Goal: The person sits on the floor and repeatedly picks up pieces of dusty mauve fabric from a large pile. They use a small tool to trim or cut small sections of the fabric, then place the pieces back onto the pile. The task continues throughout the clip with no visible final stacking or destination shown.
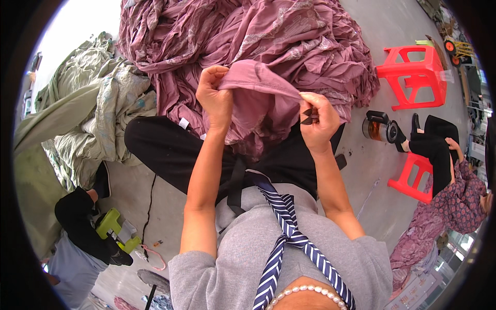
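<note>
A dusty-pink piece of cloth [261, 80] is stretched by its edge between my two hands, above my lap. My left hand [214, 101] is closed on the edge at the left, thumb and fingers pinched. My right hand [319, 123] pinches the other end of that edge. A small dark tool [309, 118] also sits in the right hand's fingers; its kind is too hidden to tell. The cloth hangs down between my black-trousered legs and runs into a large pink fabric heap [248, 33] in front of me. A white label [183, 123] lies near my left knee.
Pale green fabric [119, 103] is heaped at the left. Two red plastic stools [413, 77] and a glass jug of amber liquid [380, 128] stand at the right. A seated person [444, 155] is at the right, another person [77, 253] at the lower left beside a lime-green object [118, 230].
</note>
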The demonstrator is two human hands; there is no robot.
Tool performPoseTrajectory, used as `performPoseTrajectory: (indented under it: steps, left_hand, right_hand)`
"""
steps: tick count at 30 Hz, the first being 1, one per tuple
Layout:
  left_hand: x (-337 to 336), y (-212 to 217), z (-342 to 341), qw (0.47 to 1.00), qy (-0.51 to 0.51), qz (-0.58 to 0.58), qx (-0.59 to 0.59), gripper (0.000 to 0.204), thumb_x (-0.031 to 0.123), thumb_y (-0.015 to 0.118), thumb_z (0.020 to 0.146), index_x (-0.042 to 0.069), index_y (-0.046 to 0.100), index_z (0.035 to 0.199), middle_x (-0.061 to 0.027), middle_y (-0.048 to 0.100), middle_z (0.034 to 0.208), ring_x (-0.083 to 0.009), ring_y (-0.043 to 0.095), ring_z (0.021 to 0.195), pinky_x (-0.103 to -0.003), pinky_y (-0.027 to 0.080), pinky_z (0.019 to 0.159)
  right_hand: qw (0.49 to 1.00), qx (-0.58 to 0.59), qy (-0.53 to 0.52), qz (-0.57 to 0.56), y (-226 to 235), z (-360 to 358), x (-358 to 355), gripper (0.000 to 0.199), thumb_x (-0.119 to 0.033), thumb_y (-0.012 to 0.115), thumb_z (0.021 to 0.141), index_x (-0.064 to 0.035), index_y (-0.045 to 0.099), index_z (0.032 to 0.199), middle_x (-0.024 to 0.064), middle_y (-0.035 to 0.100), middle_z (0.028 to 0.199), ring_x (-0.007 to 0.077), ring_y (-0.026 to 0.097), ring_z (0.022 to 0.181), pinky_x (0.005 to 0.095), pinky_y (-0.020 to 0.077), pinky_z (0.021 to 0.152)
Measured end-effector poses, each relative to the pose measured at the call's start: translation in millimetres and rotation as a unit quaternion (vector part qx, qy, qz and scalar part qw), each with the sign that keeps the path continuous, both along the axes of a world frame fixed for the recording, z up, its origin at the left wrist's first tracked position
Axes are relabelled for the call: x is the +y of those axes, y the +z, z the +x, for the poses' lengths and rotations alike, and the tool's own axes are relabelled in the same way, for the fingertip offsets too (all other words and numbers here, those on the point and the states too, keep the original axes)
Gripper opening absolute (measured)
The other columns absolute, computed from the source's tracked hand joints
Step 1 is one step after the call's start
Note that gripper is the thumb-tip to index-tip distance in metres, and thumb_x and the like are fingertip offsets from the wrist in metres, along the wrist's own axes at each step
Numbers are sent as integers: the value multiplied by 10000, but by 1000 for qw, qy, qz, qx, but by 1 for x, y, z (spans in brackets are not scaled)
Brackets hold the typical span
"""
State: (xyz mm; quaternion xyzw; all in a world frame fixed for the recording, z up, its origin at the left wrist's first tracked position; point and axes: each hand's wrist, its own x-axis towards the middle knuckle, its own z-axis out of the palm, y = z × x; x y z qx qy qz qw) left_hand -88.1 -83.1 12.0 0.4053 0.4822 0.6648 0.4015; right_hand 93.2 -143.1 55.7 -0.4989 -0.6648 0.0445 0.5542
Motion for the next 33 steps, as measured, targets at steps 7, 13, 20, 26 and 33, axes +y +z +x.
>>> performPoseTrajectory:
  steps: [7,13,20,26,33]
  left_hand:
    - [-1,-57,-64,976,55,-69,199,207,-56,607,757,44,645,934,-14,642,744,-64,565,638,-196,458,600]
    - [-5,-64,-82,989,79,-108,62,157,-8,625,787,10,636,943,-30,653,802,-67,579,692,-185,455,642]
    - [1,-46,-72,981,48,-98,-163,102,28,587,837,20,590,939,-27,637,832,-70,580,690,-196,468,629]
    - [4,-12,-59,927,-78,-80,-358,127,91,506,896,44,562,1000,-42,628,906,-135,604,792,-278,503,713]
    - [-4,-9,-39,903,-188,-55,-383,206,180,483,919,36,547,1052,-55,608,965,-154,588,887,-312,487,817]
  right_hand:
    - [969,192,-149,-36,29,52,3,112,-61,606,850,-9,595,949,1,573,898,40,478,719,168,381,604]
    - [936,316,-157,5,26,95,4,162,-79,601,851,39,583,961,35,592,827,53,505,649,165,386,538]
    - [906,363,-207,-67,-8,115,-8,155,-45,596,835,21,584,974,4,564,814,35,446,601,164,354,520]
    - [888,134,-120,-423,-51,129,-35,171,-79,609,827,-21,596,988,18,597,822,76,534,670,219,450,603]
    - [945,130,-15,-299,1,25,-12,211,-43,644,815,0,590,1015,7,622,851,32,532,721,202,458,658]
